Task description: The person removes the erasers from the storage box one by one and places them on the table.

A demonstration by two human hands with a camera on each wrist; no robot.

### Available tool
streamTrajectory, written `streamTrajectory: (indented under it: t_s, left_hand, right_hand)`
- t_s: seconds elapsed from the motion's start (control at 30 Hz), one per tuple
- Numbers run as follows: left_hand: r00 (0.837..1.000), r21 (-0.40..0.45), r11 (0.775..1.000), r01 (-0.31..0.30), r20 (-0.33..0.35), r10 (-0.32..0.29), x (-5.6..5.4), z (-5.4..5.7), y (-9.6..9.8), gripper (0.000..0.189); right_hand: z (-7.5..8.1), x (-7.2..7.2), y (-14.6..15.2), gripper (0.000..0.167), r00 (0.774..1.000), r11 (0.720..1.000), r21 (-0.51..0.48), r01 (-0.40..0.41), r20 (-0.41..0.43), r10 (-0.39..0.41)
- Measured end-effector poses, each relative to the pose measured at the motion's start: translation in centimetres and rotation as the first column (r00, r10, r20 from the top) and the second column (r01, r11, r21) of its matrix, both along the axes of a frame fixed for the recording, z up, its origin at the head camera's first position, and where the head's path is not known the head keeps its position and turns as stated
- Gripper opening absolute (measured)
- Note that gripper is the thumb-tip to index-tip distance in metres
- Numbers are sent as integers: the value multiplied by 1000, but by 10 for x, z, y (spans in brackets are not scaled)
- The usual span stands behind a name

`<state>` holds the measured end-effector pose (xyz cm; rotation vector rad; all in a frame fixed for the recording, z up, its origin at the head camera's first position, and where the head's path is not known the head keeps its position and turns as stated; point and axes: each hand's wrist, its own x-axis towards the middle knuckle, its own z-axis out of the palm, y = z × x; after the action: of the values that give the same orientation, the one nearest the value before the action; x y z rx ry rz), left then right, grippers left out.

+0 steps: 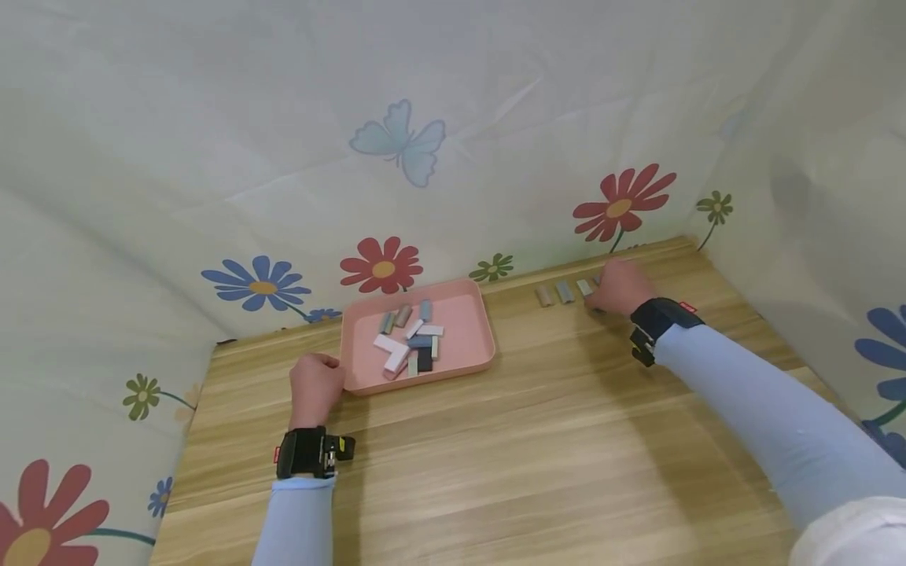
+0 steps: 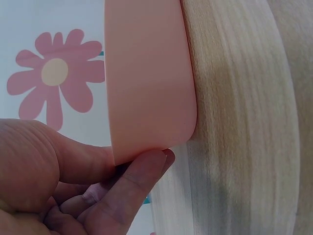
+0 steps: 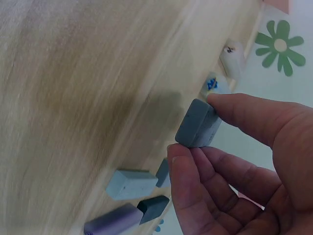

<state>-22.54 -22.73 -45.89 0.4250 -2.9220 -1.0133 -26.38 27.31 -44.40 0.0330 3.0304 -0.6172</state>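
Note:
My left hand [image 1: 314, 387] is at the left end of a shallow pink tray [image 1: 477, 360]. In the left wrist view, thumb and fingers pinch the tray's corner edge. My right hand [image 1: 621, 288] is at the far right of the table, by the back edge. Between its thumb and fingertips it pinches a small grey-blue rectangular block [image 3: 198, 122], held just over the wood in the right wrist view. Beside that hand stands a short row of similar blocks, among them a brown one [image 1: 543, 295], a blue-grey one [image 1: 564, 292] and a pale one [image 1: 583, 288].
Inside the tray lie several loose blocks, including white [image 1: 429, 330], black [image 1: 425, 360] and blue-grey [image 1: 425, 310] ones. The right wrist view also shows a light blue block [image 3: 131, 184] and a purple one [image 3: 113, 220]. A flower-printed cloth [image 1: 510, 181] surrounds the wooden table [image 1: 538, 440].

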Motion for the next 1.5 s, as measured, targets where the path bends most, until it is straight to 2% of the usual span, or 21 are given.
streamTrajectory:
  t_s: [0.17, 0.47, 0.77, 1.03, 1.17, 1.3, 1.4, 1.5]
  left_hand:
    - [1000, 5, 1000, -6, 8, 6, 0, 2, 2, 17]
    - [1000, 9, 1000, -19, 24, 18, 1, 6, 3, 17]
    - [999, 8, 1000, -21, 32, 21, -1, 5, 3, 18]
    - [1000, -9, 1000, -11, 8, 11, -1, 2, 2, 18]
    - [1000, -8, 1000, -12, 14, 12, -1, 2, 2, 18]
    - [1000, -4, 1000, -14, 14, 14, -1, 2, 3, 18]
    - [1000, -6, 1000, -15, 13, 15, -1, 2, 3, 18]
    - [1000, -2, 1000, -15, 20, 16, -1, 2, 2, 18]
  right_hand:
    - [0, 0, -4, 39, 1000, 999, 48, 12, -5, -12]
    - [-2, 1, -2, 28, 999, 998, 63, 31, 34, -33]
    - [-12, 0, 1, 26, 997, 997, 51, 63, 40, -65]
    - [-12, 3, -2, 26, 997, 997, 30, 69, 39, -70]
    - [-4, 7, -7, 26, 998, 998, 29, 47, 38, -48]
    - [14, 11, -20, 34, 1000, 999, 50, 10, -30, -8]
    - [28, 11, -37, 39, 996, 998, 55, -35, -83, 39]
    - [37, 11, -64, 37, 989, 993, 54, -103, -97, 108]
